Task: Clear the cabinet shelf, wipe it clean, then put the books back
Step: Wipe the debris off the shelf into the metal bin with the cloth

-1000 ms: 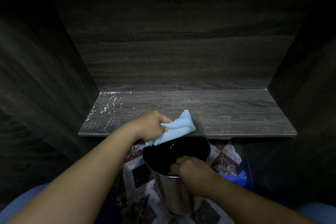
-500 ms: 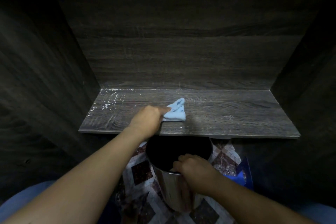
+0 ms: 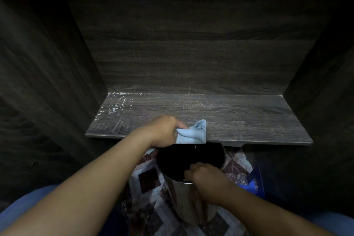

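Observation:
The dark wood cabinet shelf (image 3: 239,117) lies bare, with white specks of dust at its back left corner (image 3: 116,104). My left hand (image 3: 162,130) grips a light blue cloth (image 3: 191,134) at the shelf's front edge, and the cloth hangs partly over that edge. Just below the edge stands a shiny metal bin (image 3: 183,197) with a dark opening. My right hand (image 3: 206,180) holds the bin's near rim, fingers curled over it. A small white crumb is falling under the cloth into the bin. No books are in view.
Cabinet side walls (image 3: 47,82) close in the shelf left and right, with a back panel (image 3: 191,53) behind. The floor below has patterned tiles (image 3: 149,178). A blue object (image 3: 254,184) lies on the floor right of the bin.
My left hand has pulled the cloth from the middle of the shelf back to its front edge, above the bin. My right hand has stayed on the bin's rim.

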`<state>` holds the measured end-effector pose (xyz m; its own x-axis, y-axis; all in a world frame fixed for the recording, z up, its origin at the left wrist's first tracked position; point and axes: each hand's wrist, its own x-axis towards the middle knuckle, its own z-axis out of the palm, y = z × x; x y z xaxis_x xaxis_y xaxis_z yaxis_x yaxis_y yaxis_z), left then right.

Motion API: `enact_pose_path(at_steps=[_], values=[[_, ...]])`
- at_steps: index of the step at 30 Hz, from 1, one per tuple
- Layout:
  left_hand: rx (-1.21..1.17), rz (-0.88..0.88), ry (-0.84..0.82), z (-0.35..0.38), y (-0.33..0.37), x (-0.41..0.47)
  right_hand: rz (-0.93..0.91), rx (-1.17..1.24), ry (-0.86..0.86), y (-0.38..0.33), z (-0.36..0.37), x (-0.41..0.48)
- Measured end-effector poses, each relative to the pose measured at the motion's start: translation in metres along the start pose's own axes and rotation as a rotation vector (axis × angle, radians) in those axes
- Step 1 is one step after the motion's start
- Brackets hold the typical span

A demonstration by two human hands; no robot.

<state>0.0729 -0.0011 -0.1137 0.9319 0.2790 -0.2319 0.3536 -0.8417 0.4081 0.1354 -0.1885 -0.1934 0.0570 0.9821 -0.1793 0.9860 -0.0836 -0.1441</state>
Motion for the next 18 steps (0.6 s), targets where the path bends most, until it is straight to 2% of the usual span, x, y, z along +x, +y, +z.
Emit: enact_pose_path(at_steps=[3, 7, 12, 15, 18], values=[[-0.068, -0.046, 0.075, -0.008, -0.004, -0.005, -0.008, -0.008, -0.001, -0.005, -0.003, 0.005], [-0.019, -0.129, 0.283, -0.022, -0.021, -0.014, -0.035, -0.007, 0.018, -0.008, -0.005, 0.013], [0.096, -0.382, 0.473, -0.029, -0.061, -0.023, -0.076, -0.002, 0.057, -0.010, -0.001, 0.031], [0.194, -0.504, 0.579, -0.032, -0.084, -0.031, -0.122, -0.016, 0.157, -0.011, 0.006, 0.043], [0.241, -0.485, 0.706, -0.030, -0.108, -0.038, -0.114, 0.009, 0.200, -0.011, 0.016, 0.055]])
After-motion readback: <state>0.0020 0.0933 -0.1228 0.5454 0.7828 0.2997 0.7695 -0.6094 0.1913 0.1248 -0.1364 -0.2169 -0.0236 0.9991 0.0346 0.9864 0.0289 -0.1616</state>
